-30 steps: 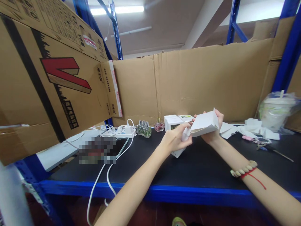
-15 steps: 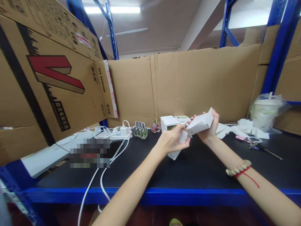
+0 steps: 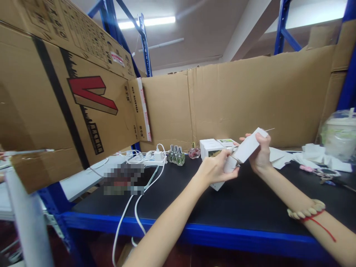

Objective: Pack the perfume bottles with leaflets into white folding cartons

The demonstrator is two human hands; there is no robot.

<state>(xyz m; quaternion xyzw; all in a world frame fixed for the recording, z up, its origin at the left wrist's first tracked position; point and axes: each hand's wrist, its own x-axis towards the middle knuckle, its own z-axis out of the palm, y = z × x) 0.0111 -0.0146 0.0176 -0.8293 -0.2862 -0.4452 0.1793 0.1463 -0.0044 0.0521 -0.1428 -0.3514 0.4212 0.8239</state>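
Note:
A small white carton is held tilted above the table between my two hands. My right hand is closed around its upper end, thumb on the top. A thin line sticks out past that end, perhaps a flap seen edge-on. My left hand grips the white lower portion, where folded edges show; whether this is a separate piece I cannot tell. Just behind my left hand stand white boxes with a picture on the front, partly hidden by it.
Several small glass bottles and a round pinkish bottle stand at the back. Left of them are a power strip, white cables and a blurred-out device. White paper pieces, keys and a lidded cup lie right.
The view has swung left, so things sit further right. The carton has turned steeper, and my right thumb now rests on its upper end, where a pointed flap stood up before.

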